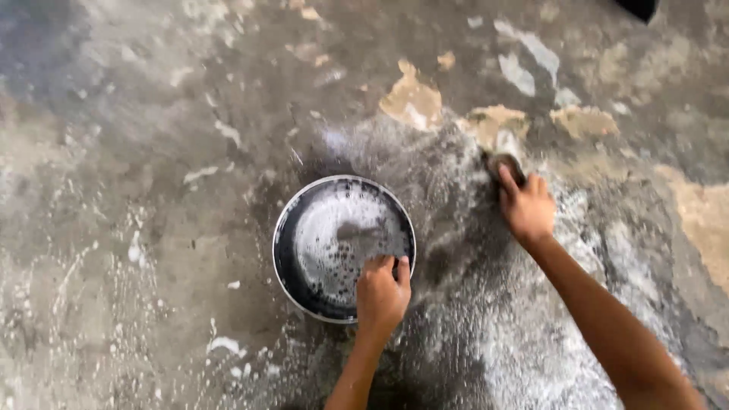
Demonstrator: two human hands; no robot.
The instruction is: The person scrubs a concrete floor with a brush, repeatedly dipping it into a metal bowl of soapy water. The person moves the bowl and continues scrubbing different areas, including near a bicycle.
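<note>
Leftward, bare concrete floor point(114, 228), streaked with white residue. Centre: round metal pan point(343, 247) sitting flat on the floor, dark inside, holding suds and a little water. Left hand point(383, 292) curled over the pan's near rim, fingers hooked inside. Right hand point(528, 206) pressed down on a dark scrubber point(506, 166), fingers closed over it, on the foamy patch point(471, 197) just right of the pan. Risks, as I judge them: wet soapy concrete is slick (the scrubber could skid out from under the palm); a pull on the rim could tip the pan and spill it.
</note>
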